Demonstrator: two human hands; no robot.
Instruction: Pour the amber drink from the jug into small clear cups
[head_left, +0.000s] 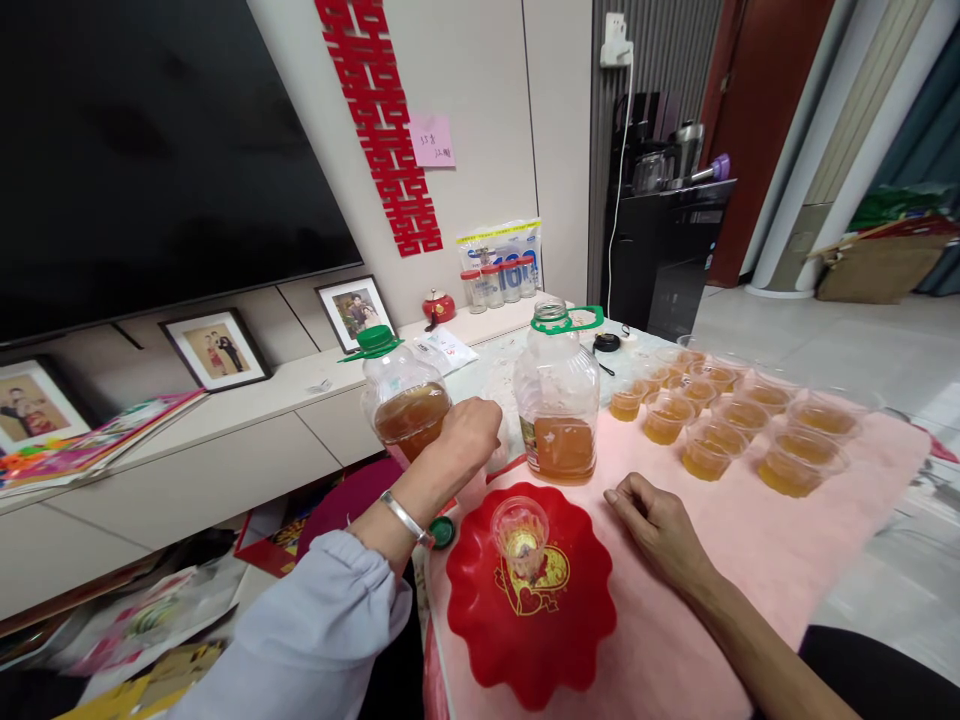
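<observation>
My left hand (469, 437) is closed, knuckles up, in front of a capped plastic jug (411, 415) of amber liquid. Whatever its fingers hold, if anything, is hidden; something see-through shows faintly beneath them. On the pink cloth (660, 640) rests my right hand (651, 515), fingers curled in and nothing visible in them. Between my arms lies a red scalloped plate (540, 650) with a gold heart pattern, and a clear plastic cup (520, 530) sits on it. Behind the plate stands an uncapped jug (564, 445), partly full of amber liquid.
Several clear cups of amber liquid (707, 455) stand grouped at the right. A green cap (442, 532) lies left of the plate. Red-lidded jars (491, 288), a red pot (438, 307) and framed photos (216, 347) line the cabinet. A black round object (607, 342) lies behind.
</observation>
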